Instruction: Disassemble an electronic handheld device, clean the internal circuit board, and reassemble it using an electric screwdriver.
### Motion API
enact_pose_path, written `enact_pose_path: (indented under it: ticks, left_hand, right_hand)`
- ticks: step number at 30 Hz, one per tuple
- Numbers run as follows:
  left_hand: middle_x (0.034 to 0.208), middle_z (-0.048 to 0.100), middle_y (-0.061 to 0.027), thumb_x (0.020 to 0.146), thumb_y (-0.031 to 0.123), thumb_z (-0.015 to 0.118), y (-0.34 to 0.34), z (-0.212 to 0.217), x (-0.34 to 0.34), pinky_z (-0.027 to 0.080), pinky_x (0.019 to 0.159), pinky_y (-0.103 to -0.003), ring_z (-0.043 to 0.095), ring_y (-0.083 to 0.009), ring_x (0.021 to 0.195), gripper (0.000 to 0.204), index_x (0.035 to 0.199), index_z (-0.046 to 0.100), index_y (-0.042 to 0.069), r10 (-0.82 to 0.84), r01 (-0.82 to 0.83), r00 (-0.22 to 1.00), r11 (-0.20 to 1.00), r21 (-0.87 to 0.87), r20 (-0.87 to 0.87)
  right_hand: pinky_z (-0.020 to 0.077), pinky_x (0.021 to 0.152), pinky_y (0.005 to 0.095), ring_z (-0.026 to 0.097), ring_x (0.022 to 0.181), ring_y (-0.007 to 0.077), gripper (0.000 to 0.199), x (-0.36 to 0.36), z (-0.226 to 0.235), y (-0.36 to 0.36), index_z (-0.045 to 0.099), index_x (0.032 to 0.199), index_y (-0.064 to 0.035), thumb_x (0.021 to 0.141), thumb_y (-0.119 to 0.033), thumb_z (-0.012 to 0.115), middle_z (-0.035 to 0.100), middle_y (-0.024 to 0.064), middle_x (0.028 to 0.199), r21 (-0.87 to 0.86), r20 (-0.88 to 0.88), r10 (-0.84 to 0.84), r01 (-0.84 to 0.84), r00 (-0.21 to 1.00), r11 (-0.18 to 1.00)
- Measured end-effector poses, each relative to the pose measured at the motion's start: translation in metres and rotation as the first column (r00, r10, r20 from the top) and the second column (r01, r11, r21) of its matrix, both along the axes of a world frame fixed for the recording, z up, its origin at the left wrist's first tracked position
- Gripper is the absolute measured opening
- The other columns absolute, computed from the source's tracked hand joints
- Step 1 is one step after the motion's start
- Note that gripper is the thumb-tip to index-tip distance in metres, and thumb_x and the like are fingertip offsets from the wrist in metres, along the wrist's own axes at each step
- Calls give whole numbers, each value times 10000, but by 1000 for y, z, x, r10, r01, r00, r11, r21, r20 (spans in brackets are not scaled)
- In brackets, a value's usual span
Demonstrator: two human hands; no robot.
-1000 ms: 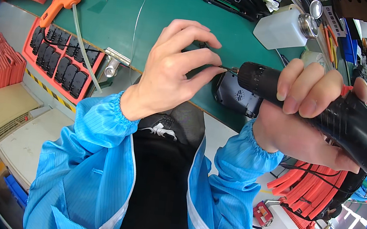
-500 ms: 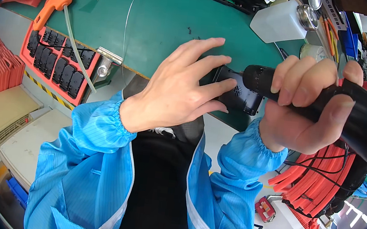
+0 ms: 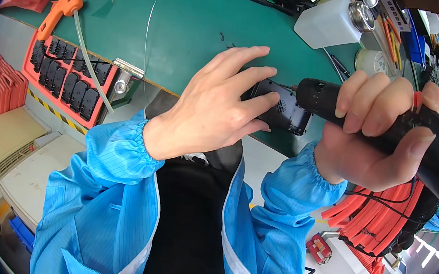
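My right hand [image 3: 376, 138] is wrapped round a thick black electric screwdriver [image 3: 319, 97], its body slanting down to the right. The tip points left at a small black casing [image 3: 293, 115] with a patch of little holes, lying near the table's front edge. Over the casing's left part my left hand [image 3: 215, 101] is laid palm down with fingers spread; how firmly it presses cannot be seen. The casing's left side is hidden under those fingers. Both forearms are in blue sleeves with gathered cuffs.
On the green mat [image 3: 188, 30] stands a white bottle [image 3: 327, 22] with a metal top. Left lies an orange glue gun [image 3: 64, 5] with a translucent stick, above a red tray [image 3: 28, 64] of black parts. Tweezers [image 3: 338, 66] lie right. Red foam pieces [image 3: 372, 225] are stacked lower right.
The screwdriver and my right hand have shifted slightly right and down. My left hand has stayed almost still on the casing.
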State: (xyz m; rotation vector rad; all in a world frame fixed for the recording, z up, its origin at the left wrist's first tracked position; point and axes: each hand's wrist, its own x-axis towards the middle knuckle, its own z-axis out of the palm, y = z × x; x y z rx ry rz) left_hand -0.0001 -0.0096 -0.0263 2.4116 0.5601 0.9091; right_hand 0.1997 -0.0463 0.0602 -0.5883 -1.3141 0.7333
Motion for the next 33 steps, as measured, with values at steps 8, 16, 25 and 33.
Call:
enact_pose_path:
  ticks: [8, 16, 25, 33]
  left_hand:
    - [1203, 734, -112, 646, 128, 953, -2, 6, 10, 561, 997, -465, 642, -380, 1266, 483, 1079, 761, 35, 99, -62, 971, 984, -170, 218]
    - [1100, 752, -111, 699, 13, 898, 3, 9, 16, 576, 917, -438, 684, -356, 1136, 321, 985, 754, 15, 66, -61, 958, 998, -24, 279]
    - [1137, 745, -120, 763, 66, 879, 32, 14, -4, 560, 969, -464, 675, -379, 1182, 325, 1059, 754, 20, 185, -184, 983, 974, 129, 10]
    - [1379, 632, -135, 698, 174, 924, 3, 23, 11, 490, 1119, -532, 569, -387, 1362, 812, 1445, 623, 69, -190, 195, 963, 981, 7, -191]
  right_hand:
    - [413, 590, 297, 454, 578, 95, 408, 13, 20, -21, 589, 1246, -28, 1039, -379, 615, 506, -24, 730, -13, -191, -74, 73, 979, 997]
    - [414, 581, 284, 476, 582, 89, 407, 1, 18, -23, 593, 1228, -27, 1036, -385, 632, 505, -30, 723, 23, -235, 37, -32, 971, 999]
    - [524, 544, 378, 540, 462, 171, 344, 59, -6, 29, 611, 1111, 30, 939, -166, 835, 628, 73, 709, 92, -93, -838, 842, 538, 531]
    - [527, 1027, 379, 662, 1123, 248, 674, 61, -8, -5, 465, 1452, 77, 941, -161, 835, 663, 201, 1274, 13, 382, -890, 962, 247, 273]
